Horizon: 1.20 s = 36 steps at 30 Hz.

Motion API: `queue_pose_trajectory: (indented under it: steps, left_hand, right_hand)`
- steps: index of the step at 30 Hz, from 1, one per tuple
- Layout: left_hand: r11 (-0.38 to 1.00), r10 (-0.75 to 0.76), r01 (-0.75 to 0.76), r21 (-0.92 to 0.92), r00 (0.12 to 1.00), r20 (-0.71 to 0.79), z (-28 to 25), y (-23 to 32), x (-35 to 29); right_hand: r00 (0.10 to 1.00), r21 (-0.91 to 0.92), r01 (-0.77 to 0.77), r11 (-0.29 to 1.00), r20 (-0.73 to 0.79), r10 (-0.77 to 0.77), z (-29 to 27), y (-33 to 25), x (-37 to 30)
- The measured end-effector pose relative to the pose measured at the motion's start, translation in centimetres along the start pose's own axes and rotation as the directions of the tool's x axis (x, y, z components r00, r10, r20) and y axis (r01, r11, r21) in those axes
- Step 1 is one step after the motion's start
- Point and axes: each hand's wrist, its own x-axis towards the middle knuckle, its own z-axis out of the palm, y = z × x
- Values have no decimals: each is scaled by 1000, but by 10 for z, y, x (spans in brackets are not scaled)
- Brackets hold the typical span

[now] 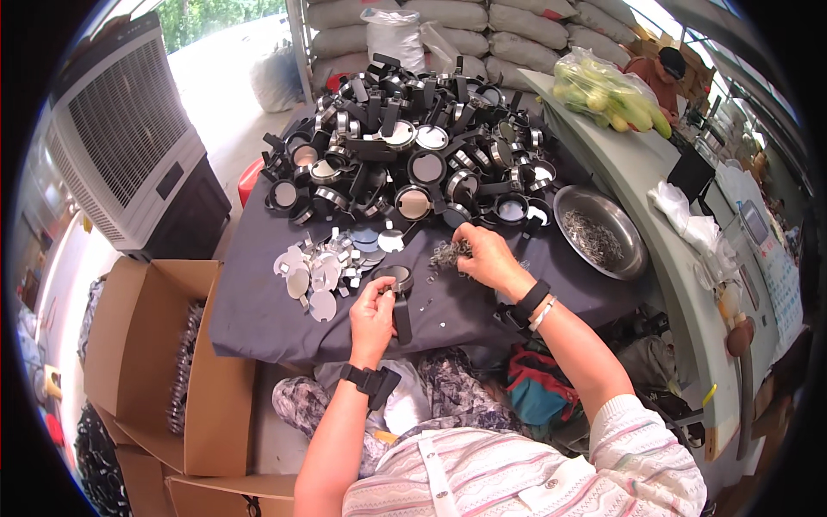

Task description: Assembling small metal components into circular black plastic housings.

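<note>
Near the front of the dark cloth-covered table, my left hand (pixel 372 320) grips a round black part with a long black handle (pixel 402 317); the handle points toward me. My right hand (pixel 489 258) reaches into a small heap of metal wire clips (pixel 446 255), its fingertips pinched together. Whatever lies between those fingertips is too small to make out. Left of the heap lie loose shiny metal discs with tabs (pixel 322 277). Behind both hands rises a large pile of black-handled round parts with metal bands (pixel 413 159).
A steel bowl (pixel 633 257) with more wire clips stands at the table's right. An open cardboard box (pixel 138 345) holds metal parts at left, below an air cooler (pixel 129 129). A bag of green vegetables (pixel 603 90) rests on the right-hand bench; a person (pixel 659 82) sits beyond.
</note>
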Motion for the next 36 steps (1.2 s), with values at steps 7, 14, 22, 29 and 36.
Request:
queue_pose_trajectory:
  steps: [7,14,22,29,36]
  left_hand:
    - [1000,7,-7,0,1000,7,0,-1,5]
    - [1000,-4,5,17,999,-35,-7,7,0]
    - [998,55,-55,9,998,5,4,-5,-3]
    - [998,54,-53,-25,999,10,-1,-5,6]
    - [998,-22,20,-64,1000,-18,19,3,3]
  right_hand:
    - [909,-394,204,896,-264,-323,13,-7,-7]
    - [980,-471,162,867,-22,-196,62,-41,-3]
    - [977,-537,191,822,27,-209,54,-37,-13]
    - [956,-415,291,862,85,-281,37,-28,-26]
    - [952,-341,299,891,45,-302,42,-22,-39]
